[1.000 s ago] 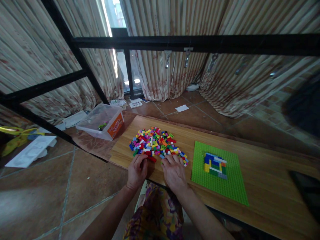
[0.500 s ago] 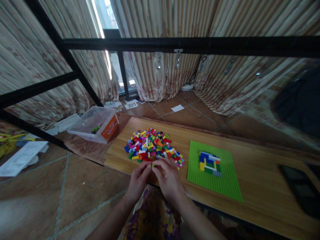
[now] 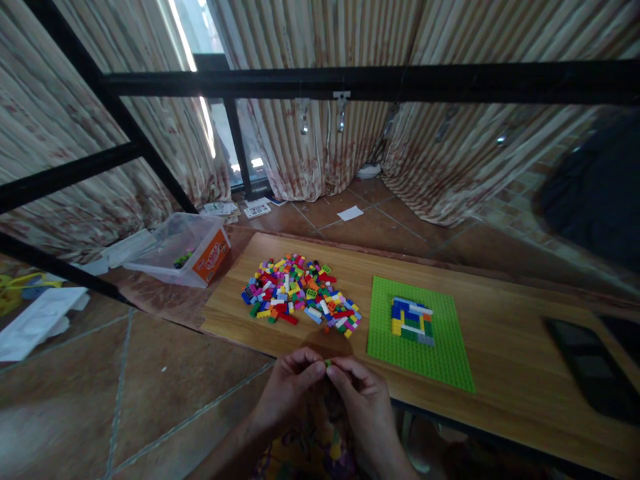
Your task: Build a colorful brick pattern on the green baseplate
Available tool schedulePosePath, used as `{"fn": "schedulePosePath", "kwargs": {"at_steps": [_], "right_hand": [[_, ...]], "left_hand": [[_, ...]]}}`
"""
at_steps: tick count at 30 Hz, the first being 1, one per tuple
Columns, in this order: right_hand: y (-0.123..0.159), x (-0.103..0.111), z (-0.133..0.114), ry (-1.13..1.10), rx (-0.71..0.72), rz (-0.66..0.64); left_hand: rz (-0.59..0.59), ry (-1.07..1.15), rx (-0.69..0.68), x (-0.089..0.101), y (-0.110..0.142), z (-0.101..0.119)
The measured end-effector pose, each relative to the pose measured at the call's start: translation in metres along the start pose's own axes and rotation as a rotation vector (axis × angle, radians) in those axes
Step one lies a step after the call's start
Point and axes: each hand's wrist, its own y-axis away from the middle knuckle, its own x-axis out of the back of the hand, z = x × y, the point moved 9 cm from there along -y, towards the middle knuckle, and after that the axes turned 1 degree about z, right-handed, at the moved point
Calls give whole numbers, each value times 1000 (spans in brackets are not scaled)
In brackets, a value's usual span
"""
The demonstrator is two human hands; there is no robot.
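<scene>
At the surface's (image 3: 510, 327) near edge, left hand (image 3: 293, 381) and right hand (image 3: 364, 393) share a closed fingertip grip on a tiny green brick (image 3: 328, 363). Probably light, stiff, not fragile, maybe slick; best pinched by opposite sides.

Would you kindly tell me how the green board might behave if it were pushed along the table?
The green board looks thin, so it may flex slightly. Lying flat on the table, it would probably slide rather than tip. The bricks on it form a low cluster, so they seem unlikely to topple.
</scene>
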Motion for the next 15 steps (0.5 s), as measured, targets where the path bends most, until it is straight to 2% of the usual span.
{"fn": "schedulePosePath", "kwargs": {"at_steps": [3,6,9,11,15], "right_hand": [[6,4,9,-117,-70,9],[7,10,7,-168,-97,28],[-1,34,-3,-166,-89,71],[-14,71,-13,-103,-64,163],[-51,180,-44,206,67,500]], "left_hand": [[-31,-61,-19,-8,-2,1],[-98,-106,-23,-24,-5,2],[-164,-151,-46,-39,-10,4],[-135,-230,-107,-38,-17,10],[7,-551,-330,-16,-34,34]]}}
